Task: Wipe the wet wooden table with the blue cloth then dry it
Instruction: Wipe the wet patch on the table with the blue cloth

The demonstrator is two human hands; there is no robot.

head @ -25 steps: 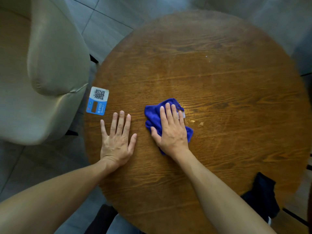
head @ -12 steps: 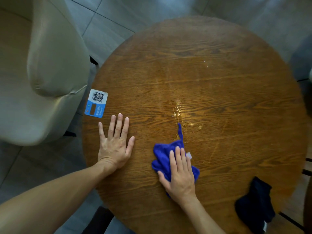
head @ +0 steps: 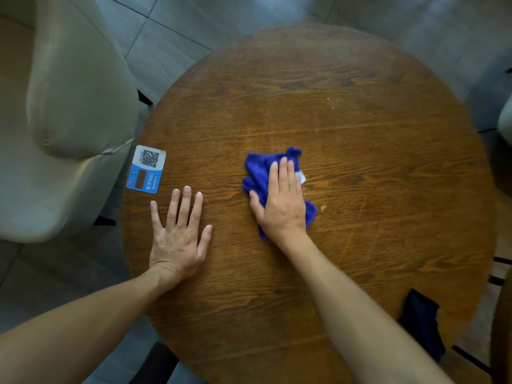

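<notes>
Round wooden tabletop [head: 360,151], seen from above, grain running side to side. Blue cloth [head: 259,173] bunched on it just short of the centre, on the near side. Right hand [head: 282,202] pressed flat on top of the cloth, fingers together and stretched out toward the far rim, thumb splayed off to the left over the cloth's edge; palm down rather than a closed grasp, folds of blue poking out beyond the fingertips, to the left of the thumb and to the right of the wrist. Small white tag showing at the cloth's right edge, beside the little finger. Left hand [head: 178,234] well to the left of the cloth, fully open, fingers spread, palm flat on bare wood, nothing held. Blue-and-white QR card [head: 146,169] further left of the cloth, lying at the tabletop's left rim, just beyond the left hand's fingertips. Pale speck on the wood just right of the cloth; two tiny white flecks further off toward the far rim. Dark cloth [head: 421,322] far from the blue one, draped over the near right rim. Beige chair [head: 69,112] off the left rim, on grey floor tiles [head: 166,51].
</notes>
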